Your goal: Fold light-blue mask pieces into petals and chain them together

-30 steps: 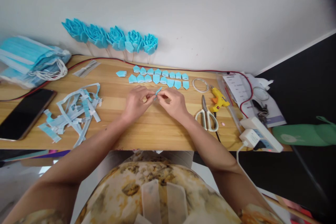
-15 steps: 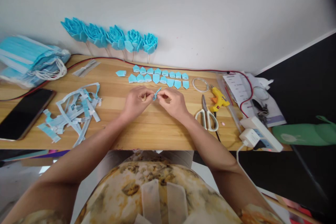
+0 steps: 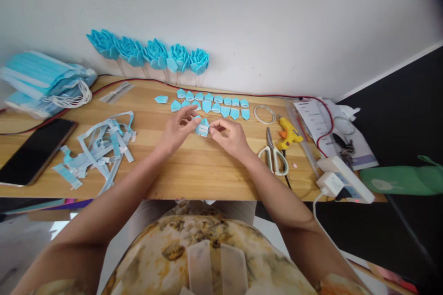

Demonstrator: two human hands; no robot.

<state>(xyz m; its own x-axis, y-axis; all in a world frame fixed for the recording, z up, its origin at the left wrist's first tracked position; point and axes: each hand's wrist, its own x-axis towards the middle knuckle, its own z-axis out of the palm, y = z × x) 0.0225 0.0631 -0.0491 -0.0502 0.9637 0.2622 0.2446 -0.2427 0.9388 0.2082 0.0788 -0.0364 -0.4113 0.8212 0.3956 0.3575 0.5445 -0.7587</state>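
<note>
Between my hands is a small folded blue fabric petal, opened out flat, with a pointed top and a pale lower part. My left hand pinches its left side between thumb and fingers. At its right edge, the thumb and forefinger of my right hand are pressed together on the piece. Just beyond lie two rows of similar blue petals, with a single petal apart on the left.
Blue fabric roses on sticks lean against the wall. Left are face masks, cut strips and a phone. Right are scissors, a yellow glue gun, a tape roll, a power strip and a green bottle.
The blue petal, narrow and pinched together before, now shows its flat face. My hands have moved slightly apart and my left fingers have loosened and lifted. The view has shifted slightly.
</note>
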